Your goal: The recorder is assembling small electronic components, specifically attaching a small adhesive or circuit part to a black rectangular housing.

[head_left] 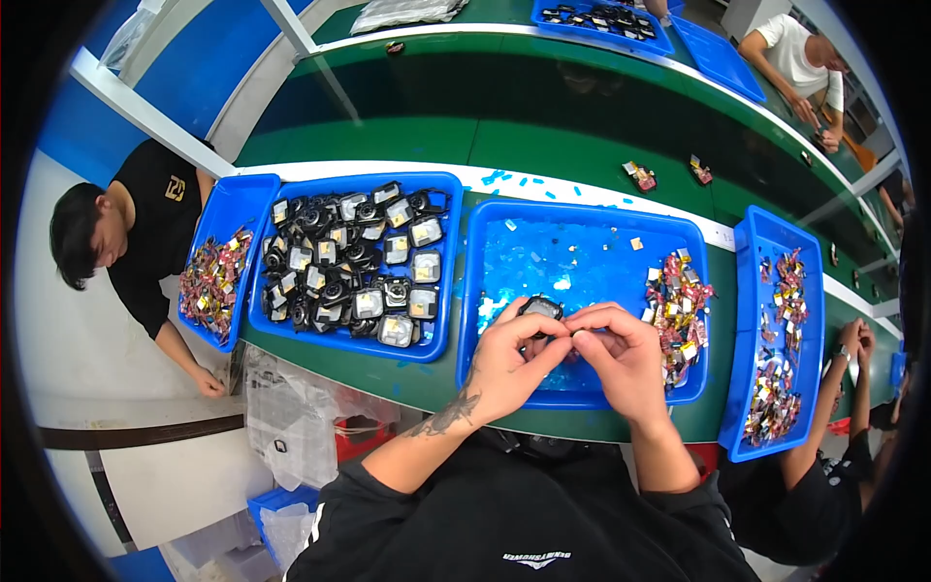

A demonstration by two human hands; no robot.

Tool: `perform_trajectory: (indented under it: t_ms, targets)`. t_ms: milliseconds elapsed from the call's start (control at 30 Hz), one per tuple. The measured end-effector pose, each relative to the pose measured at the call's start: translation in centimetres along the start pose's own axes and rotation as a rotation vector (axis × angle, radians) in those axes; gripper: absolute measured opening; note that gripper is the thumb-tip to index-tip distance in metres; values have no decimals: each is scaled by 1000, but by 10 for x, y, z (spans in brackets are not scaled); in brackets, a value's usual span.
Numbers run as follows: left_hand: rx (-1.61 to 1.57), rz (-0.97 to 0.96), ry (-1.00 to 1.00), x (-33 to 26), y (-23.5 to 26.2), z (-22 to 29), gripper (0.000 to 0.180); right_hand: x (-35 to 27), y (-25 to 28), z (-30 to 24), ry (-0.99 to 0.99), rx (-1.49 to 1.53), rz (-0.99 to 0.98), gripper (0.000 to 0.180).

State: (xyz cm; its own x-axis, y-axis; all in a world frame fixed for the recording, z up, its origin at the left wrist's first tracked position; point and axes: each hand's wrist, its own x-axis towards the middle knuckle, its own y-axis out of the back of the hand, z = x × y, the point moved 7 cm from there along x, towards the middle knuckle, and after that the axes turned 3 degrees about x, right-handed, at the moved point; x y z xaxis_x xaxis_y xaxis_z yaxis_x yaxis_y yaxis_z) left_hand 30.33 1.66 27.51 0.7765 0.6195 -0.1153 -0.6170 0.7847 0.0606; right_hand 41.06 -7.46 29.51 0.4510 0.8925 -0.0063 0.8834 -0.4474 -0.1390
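Note:
Both my hands meet over the blue tray (543, 400) in front of me. My left hand (504, 361) is closed around a small black housing (540, 307) with a greyish face, partly hidden by my fingers. My right hand (626, 361) has its thumb and fingertips pinched together at the housing's right side. A tiny dark piece shows at that pinch, too small to name. Under my hands, shiny blue film pieces (529, 262) lie in the tray. Along its right side is a heap of small reddish and gold electronic parts (677, 310).
To the left stands a blue tray (454, 252) packed with black housings (339, 254). Beyond it, a smaller tray (254, 199) holds reddish parts, beside a person (145, 223). Another parts tray (817, 339) stands right. Blue scraps (499, 177) dot the white ledge. Co-workers' arms (839, 364) show at right.

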Motion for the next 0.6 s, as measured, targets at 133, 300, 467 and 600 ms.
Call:
perform_trajectory:
  t_ms: [133,300,467,600]
  targets:
    - [-90,103,-146,-7,15,10,32,-9,18,-13,80,41,260,14]
    - [392,9,-280,2,19,32,26,-12,1,-40,195,-534,136,18]
    - [311,-52,-173,0,5,44,30,-15,1,-24,175,-390,170,15]
    - [-237,-52,-9,-2,2,14,43,-17,-2,-5,-1,-26,141,10]
